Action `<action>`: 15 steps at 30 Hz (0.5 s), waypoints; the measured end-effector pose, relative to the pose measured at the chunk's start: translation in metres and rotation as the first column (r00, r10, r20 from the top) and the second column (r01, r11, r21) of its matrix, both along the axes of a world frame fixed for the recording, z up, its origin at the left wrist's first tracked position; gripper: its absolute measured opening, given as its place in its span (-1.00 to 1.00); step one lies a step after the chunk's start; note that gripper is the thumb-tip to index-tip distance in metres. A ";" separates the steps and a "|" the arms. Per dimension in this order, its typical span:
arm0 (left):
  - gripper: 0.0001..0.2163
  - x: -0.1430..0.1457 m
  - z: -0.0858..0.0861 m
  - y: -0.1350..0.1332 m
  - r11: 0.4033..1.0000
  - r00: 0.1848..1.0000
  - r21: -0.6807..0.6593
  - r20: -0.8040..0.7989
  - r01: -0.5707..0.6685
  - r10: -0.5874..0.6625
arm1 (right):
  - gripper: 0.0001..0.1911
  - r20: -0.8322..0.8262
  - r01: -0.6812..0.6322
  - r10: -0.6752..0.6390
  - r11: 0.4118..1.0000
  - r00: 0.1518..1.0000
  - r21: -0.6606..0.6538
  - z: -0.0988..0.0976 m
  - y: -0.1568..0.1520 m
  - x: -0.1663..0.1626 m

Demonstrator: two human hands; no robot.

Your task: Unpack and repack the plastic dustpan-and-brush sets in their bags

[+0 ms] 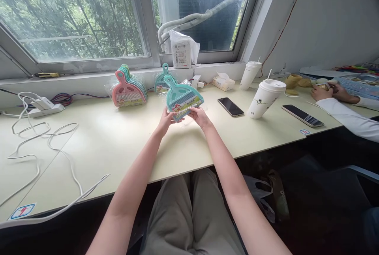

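A teal dustpan and brush set (181, 94) in clear wrap is held up over the table, tilted, its handle pointing away from me. My left hand (168, 121) grips its lower left corner, and my right hand (200, 117) grips the lower right edge. Behind it, another teal dustpan set (164, 79) stands near the wall, partly hidden by the held one. To the left a row of several wrapped dustpan sets (128, 91) stands upright, a pink one in front and green ones behind.
A phone (230, 106), two white cups with straws (265, 99) and a tissue pack (223, 81) are on the right. Loose white cables (49, 128) and a power strip (45, 109) lie left. A co-worker's hands (331, 92) hold something at far right, near another phone (302, 115).
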State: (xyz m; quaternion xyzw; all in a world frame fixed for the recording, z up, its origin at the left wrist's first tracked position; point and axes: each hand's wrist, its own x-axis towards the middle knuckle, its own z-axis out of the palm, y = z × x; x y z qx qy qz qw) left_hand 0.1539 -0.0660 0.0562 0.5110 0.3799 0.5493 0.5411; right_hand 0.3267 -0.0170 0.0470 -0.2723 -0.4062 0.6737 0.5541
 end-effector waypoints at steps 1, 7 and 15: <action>-0.42 -0.001 0.000 0.001 1.000 1.000 -0.013 0.002 -0.011 0.011 | -0.80 0.000 0.002 -0.002 1.000 1.000 -0.023 -0.001 0.001 0.000; -0.44 -0.011 -0.001 0.008 0.998 0.998 -0.050 0.036 -0.044 0.045 | -0.93 0.046 0.036 -0.033 0.996 0.998 -0.077 -0.006 0.010 0.001; -0.53 -0.046 -0.005 0.023 0.962 0.955 -0.141 0.156 -0.233 0.253 | -0.64 0.516 0.409 -0.594 0.802 0.617 0.434 0.003 0.000 0.013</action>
